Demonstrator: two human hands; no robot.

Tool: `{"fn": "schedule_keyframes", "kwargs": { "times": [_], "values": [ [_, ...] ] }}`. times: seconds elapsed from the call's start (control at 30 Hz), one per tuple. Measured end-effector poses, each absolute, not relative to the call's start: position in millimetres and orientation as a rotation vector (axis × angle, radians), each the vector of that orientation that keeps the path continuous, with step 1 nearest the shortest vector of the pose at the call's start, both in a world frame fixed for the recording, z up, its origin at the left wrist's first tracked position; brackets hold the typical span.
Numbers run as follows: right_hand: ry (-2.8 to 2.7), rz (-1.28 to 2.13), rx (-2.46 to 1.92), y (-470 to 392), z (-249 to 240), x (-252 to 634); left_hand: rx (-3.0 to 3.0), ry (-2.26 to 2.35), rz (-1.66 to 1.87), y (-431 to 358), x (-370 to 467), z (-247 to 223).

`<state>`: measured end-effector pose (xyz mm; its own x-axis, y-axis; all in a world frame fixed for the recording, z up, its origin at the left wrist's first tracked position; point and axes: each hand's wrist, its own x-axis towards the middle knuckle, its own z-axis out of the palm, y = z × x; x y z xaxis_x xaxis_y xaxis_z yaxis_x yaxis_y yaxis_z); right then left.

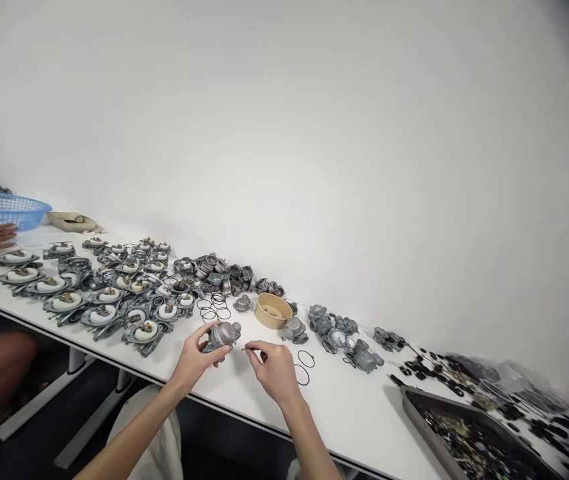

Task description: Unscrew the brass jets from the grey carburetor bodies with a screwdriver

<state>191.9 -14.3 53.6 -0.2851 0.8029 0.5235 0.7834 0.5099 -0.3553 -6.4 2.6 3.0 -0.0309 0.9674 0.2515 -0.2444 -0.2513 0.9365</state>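
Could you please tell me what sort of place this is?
It looks like a parts workshop, perhaps for assembly: many similar metal units sit on a long white table, along with a tray of small mixed parts.

left: blue basket (28, 217) | beside it: beige tray (63, 225) | right: metal tray (422, 431), clear plastic (529, 381)

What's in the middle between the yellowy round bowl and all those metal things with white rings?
The head view shows several thin black rings on the white table there, and one small grey metal piece closer to the bowl.
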Motion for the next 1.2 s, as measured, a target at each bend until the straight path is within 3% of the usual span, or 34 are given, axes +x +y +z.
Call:
{"fn": "schedule_keyframes", "kwargs": {
  "times": [0.83,1.2],
  "values": [
    [-2.019,0.113,-1.263,-11.9,53.5,167.6,1.159,0.846,1.445,3.9,-7.3,3.3],
    [-2.006,0.318,-0.974,-16.3,64.9,174.6,0.813,0.526,1.36,-2.8,9.4,4.2]
  ]
}}
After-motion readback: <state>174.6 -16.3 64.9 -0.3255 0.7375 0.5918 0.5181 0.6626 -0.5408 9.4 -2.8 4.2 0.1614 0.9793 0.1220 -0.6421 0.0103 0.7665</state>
